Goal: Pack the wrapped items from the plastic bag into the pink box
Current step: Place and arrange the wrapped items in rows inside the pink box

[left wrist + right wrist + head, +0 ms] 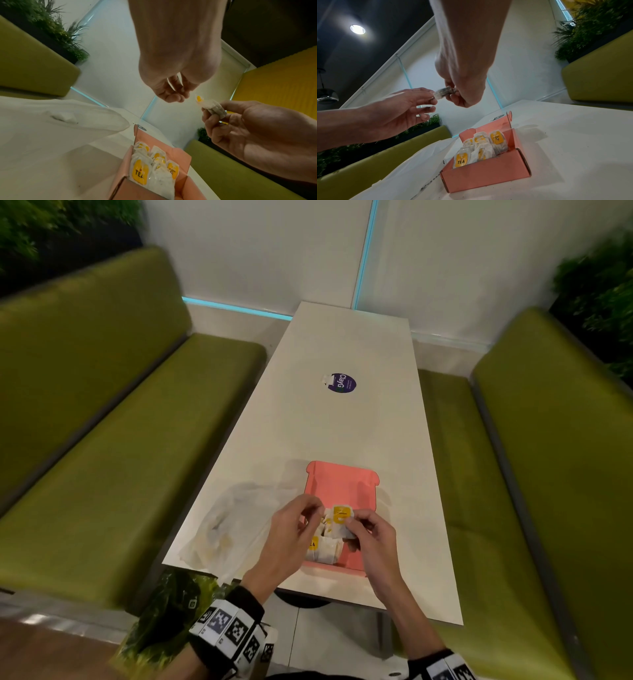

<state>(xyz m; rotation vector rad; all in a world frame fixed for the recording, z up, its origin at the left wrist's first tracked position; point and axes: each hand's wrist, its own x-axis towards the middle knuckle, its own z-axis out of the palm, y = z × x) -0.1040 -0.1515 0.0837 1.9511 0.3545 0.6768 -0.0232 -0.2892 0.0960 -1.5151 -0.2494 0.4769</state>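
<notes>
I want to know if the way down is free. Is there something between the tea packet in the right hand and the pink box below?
Only air: the wrapped packet in the right hand hangs above the pink box, clearest in the right wrist view.

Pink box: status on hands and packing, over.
Right hand pinches one tea packet above the pink box. Left hand open, fingertips at the packet. Several packets already boxed. Plastic bag lies left, nothing blocking.

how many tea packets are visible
6: one packet in the right hand above the pink box, five standing inside it; others may hide behind them or in the plastic bag
</notes>
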